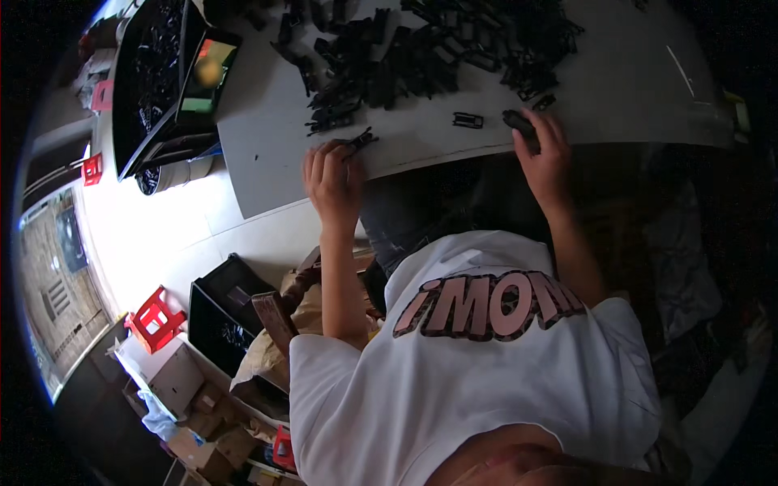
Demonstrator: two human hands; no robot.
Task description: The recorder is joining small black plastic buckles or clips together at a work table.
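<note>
At the table's near edge, my left hand (331, 176) is closed with its fingertips on a slim black plastic part (362, 139). My right hand (546, 158) grips a dark rounded piece (517, 123) between thumb and fingers, just above the tabletop. A small black rectangular frame (468, 120) lies by itself between the two hands. Another little black piece (545, 102) rests just beyond my right fingers. Farther back, a big loose heap of black plastic parts (405, 65) covers the middle of the table.
The grey-white table (267, 121) has a curved-looking near edge. Off its left side stands a large black bin (150, 73) full of dark parts. On the floor at lower left are another black crate (235, 283), a red stool (154, 320) and cardboard boxes (212, 445).
</note>
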